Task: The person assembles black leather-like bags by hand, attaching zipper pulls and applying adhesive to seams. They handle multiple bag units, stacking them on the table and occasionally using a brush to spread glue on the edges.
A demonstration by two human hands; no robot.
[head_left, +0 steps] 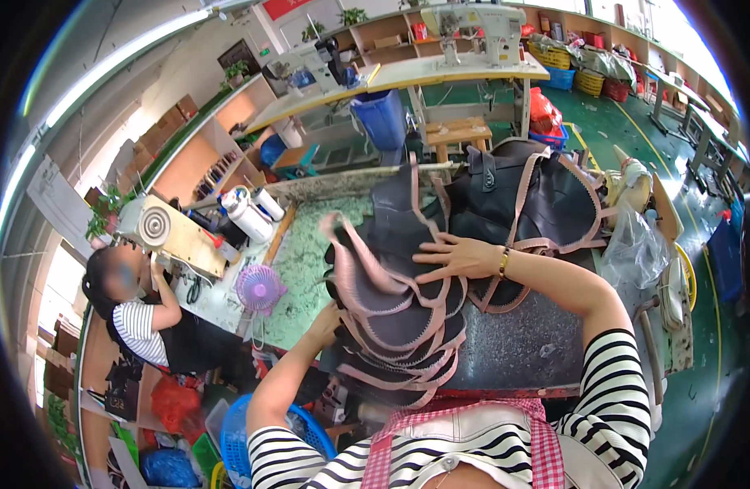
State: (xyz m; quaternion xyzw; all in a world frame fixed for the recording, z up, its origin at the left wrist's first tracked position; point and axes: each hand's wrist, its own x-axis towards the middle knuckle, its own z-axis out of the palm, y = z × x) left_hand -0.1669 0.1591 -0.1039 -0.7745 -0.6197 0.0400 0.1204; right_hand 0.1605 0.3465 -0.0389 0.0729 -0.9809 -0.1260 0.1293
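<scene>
- pale green, dark-smudged worktop, with a white sewing machine far behind it. what's lying there?

- a loose, fanned stack of black, leather-like pieces edged with pink strip. it lies to the right of the left hand, and to the left of the right hand, partly under its fingertips. its long axis runs roughly away from the body.

- which hand is nearer?

- both are at it. the right has its fingers spread over the upper pieces, pinching nothing i can see. the left is curled at the stack's left edge; whether it pinches a piece, i cannot tell.

- anything past the right hand?

- beyond it, a second heap of black, pink-edged pieces; to its right, a crumpled clear plastic bag, contents unclear.

- other containers?

- below the left hand, a blue lattice plastic basket, its contents mostly hidden by the forearm. far beyond both hands, a tall blue plastic bin; i cannot see inside.
</scene>
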